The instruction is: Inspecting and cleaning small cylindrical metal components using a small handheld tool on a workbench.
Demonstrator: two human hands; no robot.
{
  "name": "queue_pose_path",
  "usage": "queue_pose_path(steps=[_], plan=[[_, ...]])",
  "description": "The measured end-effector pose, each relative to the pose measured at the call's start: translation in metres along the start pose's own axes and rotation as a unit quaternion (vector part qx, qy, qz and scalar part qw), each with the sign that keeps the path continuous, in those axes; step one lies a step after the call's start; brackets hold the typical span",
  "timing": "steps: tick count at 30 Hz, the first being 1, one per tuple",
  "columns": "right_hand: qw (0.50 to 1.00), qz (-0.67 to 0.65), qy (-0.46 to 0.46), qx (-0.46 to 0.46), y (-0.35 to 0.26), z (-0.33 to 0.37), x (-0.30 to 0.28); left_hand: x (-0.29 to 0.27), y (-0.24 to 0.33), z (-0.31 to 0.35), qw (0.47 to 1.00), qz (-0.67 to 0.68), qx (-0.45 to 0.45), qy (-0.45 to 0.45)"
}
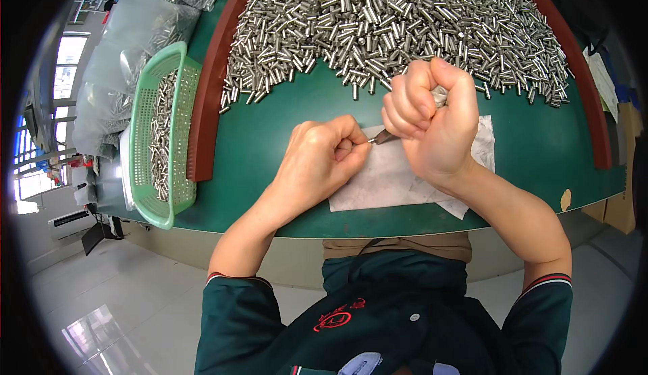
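My left hand is closed in a pinch, thumb against forefinger, on a small metal pin that mostly hides behind the fingertips. Wrapped in a fist, my right hand grips a hand tool with a dark, narrowing front end. That end points left and meets the pin, or lies very close to it. A pale, wrapped-looking part of the tool shows at the top of the fist; the rest is covered by my fingers. Beneath both hands a whitish, smudged cloth lies on the green tabletop.
A large heap of shiny metal pins spreads across the far side, between red-brown rails at left and right. Left of the rail stands a light green basket with pins inside. Clear plastic bags of metal parts sit beyond it.
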State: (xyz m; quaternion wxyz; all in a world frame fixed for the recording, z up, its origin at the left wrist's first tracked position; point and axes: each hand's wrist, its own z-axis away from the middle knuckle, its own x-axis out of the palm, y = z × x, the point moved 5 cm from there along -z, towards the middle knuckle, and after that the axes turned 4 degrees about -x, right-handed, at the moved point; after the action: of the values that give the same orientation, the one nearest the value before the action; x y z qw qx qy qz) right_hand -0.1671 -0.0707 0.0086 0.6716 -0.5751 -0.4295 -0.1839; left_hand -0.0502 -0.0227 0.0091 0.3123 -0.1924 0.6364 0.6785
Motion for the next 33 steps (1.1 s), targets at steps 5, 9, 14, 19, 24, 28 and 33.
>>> queue_pose_path(steps=[5,9,14,19,24,28,33], plan=[[1.0,0.018,-0.009,-0.012,0.001,0.001,-0.003,0.0,0.0,0.0,1.0,0.001,-0.004,-0.004],[0.999,0.041,-0.014,-0.028,0.001,0.003,-0.002,0.0,0.001,-0.002,1.0,0.006,0.003,0.0],[0.996,0.075,-0.026,-0.04,0.004,0.006,0.003,-0.001,0.003,-0.005,1.0,0.009,-0.008,-0.016],[0.991,0.115,-0.035,-0.065,0.003,0.009,0.002,-0.002,0.008,-0.001,0.999,-0.023,0.027,0.014],[0.996,0.073,-0.035,-0.044,0.003,0.01,0.001,-0.018,-0.003,-0.003,0.973,0.225,-0.043,-0.008],[0.997,0.062,-0.039,-0.035,0.006,0.008,-0.001,-0.017,-0.028,-0.01,0.784,0.599,-0.142,-0.078],[0.997,0.051,-0.042,-0.032,0.004,0.006,0.0,-0.019,-0.033,-0.015,0.763,0.622,-0.17,-0.057]])
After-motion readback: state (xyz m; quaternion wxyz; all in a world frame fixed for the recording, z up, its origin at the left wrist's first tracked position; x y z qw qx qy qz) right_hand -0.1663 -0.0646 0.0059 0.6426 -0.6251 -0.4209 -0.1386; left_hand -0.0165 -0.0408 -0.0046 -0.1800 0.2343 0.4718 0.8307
